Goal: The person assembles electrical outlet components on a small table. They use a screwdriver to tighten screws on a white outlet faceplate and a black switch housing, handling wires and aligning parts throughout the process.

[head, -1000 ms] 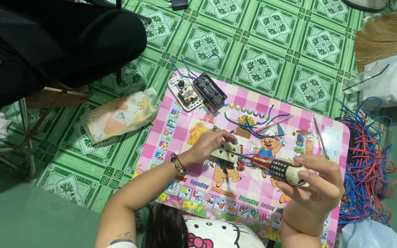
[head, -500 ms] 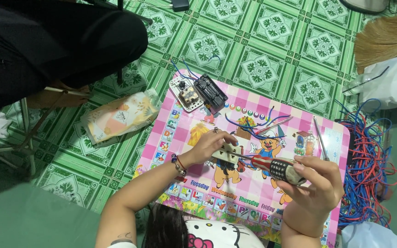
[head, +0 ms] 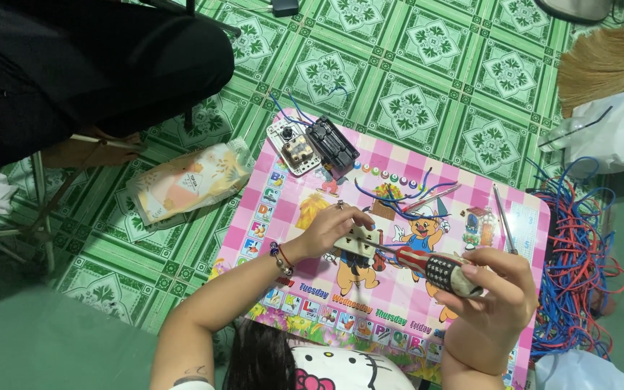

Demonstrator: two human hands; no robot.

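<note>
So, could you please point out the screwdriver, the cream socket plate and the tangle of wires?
Red-and-black-handled screwdriver (head: 438, 269): head view, on its handle.
Cream socket plate (head: 361, 241): head view, on its face.
Red and blue wire tangle (head: 578, 267): head view, on its middle.

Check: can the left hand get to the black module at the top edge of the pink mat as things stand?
Probably yes, but not freely: the left hand is pressing the white socket plate. The mat up to the black module looks open.

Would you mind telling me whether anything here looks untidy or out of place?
The red and blue wires lie in a tangled heap off the right edge of the pink mat, spilling onto the floor. A few loose wires also lie on the mat.
</note>
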